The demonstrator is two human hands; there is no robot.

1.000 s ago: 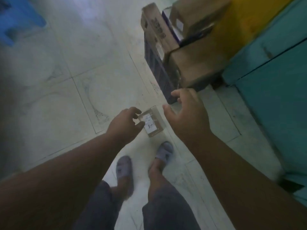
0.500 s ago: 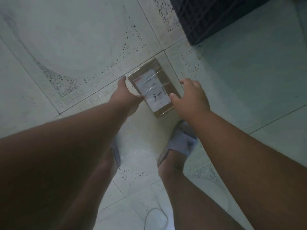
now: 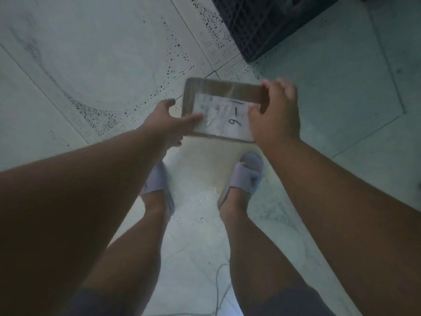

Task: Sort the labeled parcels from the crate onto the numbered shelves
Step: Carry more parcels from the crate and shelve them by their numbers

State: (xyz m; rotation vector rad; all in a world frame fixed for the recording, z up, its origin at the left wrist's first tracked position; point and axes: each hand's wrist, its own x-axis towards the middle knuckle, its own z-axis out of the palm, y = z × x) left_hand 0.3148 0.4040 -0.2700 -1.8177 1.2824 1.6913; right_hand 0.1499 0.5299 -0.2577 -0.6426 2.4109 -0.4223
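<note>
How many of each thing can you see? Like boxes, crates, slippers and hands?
Parcels: 1, the brown parcel with a white label, held off the floor
Crates: 1, the dark crate, only partly in view
Slippers: 2, the left slipper and the right slipper
Hands: 2, the left hand and the right hand, both holding the parcel
Total: 6

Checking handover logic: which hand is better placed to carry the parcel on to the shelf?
Probably the right hand: its fingers wrap the parcel's end, thumb on the label. The left hand only pinches the near corner.
</note>
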